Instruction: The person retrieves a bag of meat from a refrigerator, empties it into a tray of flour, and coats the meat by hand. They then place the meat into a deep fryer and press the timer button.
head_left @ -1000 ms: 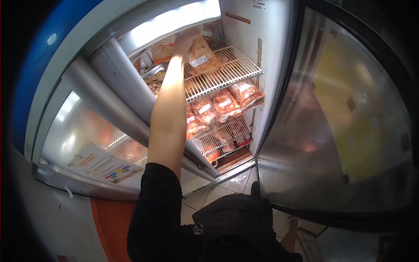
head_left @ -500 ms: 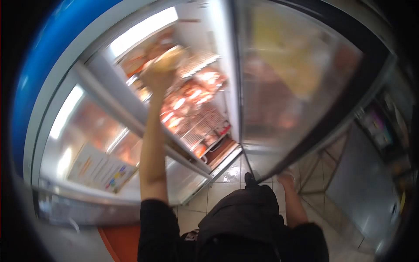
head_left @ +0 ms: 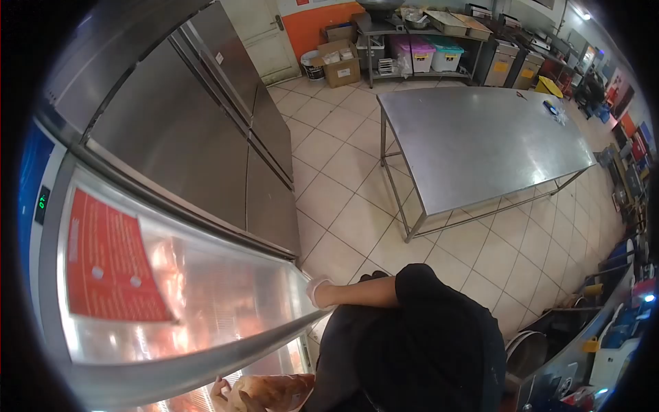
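Note:
My left hand (head_left: 221, 394) is at the bottom edge of the view, its fingers closed on a clear bag of meat (head_left: 274, 391); part of the hand is cut off. The gloved right hand (head_left: 320, 292) is closed on the far edge of the glass fridge door (head_left: 226, 295), with its fingers partly hidden. The door bears a red poster (head_left: 113, 264), and blurred meat packs show through the glass. Below the door, the lit fridge interior is visible beside the bag.
Tall steel cabinets (head_left: 185, 130) stand beyond the fridge. A steel table (head_left: 480, 137) is across the tiled floor (head_left: 343, 206), with a blue item on its far end. Boxes (head_left: 340, 65) and bins line the back wall. Pans and equipment are at the lower right.
The view has swung round to the room. My left hand has brought a bag away from the shelf. The door stands in a different position, and my right hand now shows on its edge.

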A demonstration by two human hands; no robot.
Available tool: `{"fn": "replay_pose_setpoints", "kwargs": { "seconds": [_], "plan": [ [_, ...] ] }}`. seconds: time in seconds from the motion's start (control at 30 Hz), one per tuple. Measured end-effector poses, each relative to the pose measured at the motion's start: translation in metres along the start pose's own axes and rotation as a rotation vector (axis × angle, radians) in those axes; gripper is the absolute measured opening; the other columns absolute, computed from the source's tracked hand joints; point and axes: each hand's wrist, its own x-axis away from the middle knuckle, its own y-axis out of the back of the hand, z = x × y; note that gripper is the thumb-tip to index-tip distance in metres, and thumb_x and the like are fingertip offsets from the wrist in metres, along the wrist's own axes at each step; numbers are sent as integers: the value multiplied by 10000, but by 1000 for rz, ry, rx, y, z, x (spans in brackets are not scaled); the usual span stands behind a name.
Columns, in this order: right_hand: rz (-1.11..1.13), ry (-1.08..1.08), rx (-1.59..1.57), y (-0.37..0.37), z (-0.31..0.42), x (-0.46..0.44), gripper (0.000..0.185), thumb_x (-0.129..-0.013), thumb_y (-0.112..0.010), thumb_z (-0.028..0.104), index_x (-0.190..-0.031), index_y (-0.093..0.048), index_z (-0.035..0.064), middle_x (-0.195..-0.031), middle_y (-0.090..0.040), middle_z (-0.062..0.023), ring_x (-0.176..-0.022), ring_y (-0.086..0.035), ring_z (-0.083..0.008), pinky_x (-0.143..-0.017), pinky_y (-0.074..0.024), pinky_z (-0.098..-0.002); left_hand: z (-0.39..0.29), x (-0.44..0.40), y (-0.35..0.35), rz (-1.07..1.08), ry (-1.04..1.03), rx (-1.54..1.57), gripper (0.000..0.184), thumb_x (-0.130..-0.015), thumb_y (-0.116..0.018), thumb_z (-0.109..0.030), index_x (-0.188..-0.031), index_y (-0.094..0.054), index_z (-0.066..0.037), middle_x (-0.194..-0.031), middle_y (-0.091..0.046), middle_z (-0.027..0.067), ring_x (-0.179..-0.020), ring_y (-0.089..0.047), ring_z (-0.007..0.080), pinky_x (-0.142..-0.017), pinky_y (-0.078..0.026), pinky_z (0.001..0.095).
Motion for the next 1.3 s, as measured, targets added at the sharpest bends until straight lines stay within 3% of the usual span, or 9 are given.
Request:
{"fn": "replay_pose_setpoints", "kwargs": {
  "seconds": [0.03, 0.43, 0.5, 0.63, 0.77, 0.97, 1.1, 1.23, 1.3],
  "plan": [
    [16, -18, -74, 6, -13, 4, 214, -621, -568, 114, -803, -641, 30, -806, -618, -142, -784, -601, -270, -585, -480, -388, -6, 0, -6, 61, -74, -91, 551, -850, -303, -490, -851, -582, -15, -984, -487, 171, -942, -450, 308, -814, -343, 410],
    [34, -225, -415, -5, -259, -3, 348, -630, -534, 281, -771, -609, -28, -828, -584, -209, -796, -566, -346, -669, -449, -396, -43, -51, -239, 367, -84, 100, 392, -799, -380, -341, -827, -565, 3, -883, -491, 161, -836, -469, 297, -729, -365, 380],
    [-14, -444, -614, 11, -285, -2, 374, -660, -525, 309, -803, -603, -27, -843, -575, -223, -809, -560, -344, -691, -443, -401, -48, -64, -273, 393, -52, 118, 365, -790, -393, -317, -823, -563, 6, -866, -492, 159, -818, -472, 295, -715, -368, 375],
    [-199, -473, -608, 6, -323, -30, 368, -715, -470, 319, -798, -592, -18, -851, -564, -230, -820, -546, -357, -713, -433, -409, -52, -89, -337, 417, 8, 152, 314, -773, -419, -267, -815, -557, 11, -833, -493, 156, -783, -478, 291, -687, -376, 365],
    [-93, -484, -646, -15, -362, -76, 364, -732, -460, 299, -871, -585, -14, -902, -559, -227, -872, -528, -357, -762, -414, -400, -53, -120, -401, 428, 78, 172, 263, -756, -445, -218, -807, -551, 17, -799, -494, 153, -748, -485, 288, -659, -383, 355],
    [-265, -609, -832, 52, -403, -118, 346, -751, -475, 295, -950, -567, 28, -873, -573, -211, -855, -541, -339, -734, -420, -393, -62, -197, -493, 441, 88, 280, 191, -730, -484, -144, -795, -543, 26, -749, -496, 148, -695, -494, 282, -617, -394, 340],
    [-281, -582, -787, 125, -453, -149, 344, -761, -464, 301, -969, -562, 45, -858, -574, -211, -846, -549, -325, -715, -421, -390, -103, -287, -558, 485, -112, 453, 149, -713, -510, -95, -787, -537, 31, -715, -497, 145, -659, -501, 278, -589, -401, 329],
    [-552, -681, -874, 234, -500, -158, 309, -785, -451, 298, -913, -571, 43, -833, -578, -194, -787, -552, -338, -680, -425, -404, -183, -394, -642, 724, -320, 585, 125, -678, -498, -4, -786, -533, 49, -699, -491, 169, -640, -506, 334, -572, -407, 345],
    [-813, -634, -920, 236, -539, -190, 311, -789, -458, 297, -944, -565, 50, -853, -578, -183, -775, -557, -328, -685, -434, -387, -235, -438, -680, 802, -693, 635, 131, -651, -524, -5, -771, -518, 48, -686, -476, 174, -623, -483, 352, -564, -398, 362]
  ]
}}
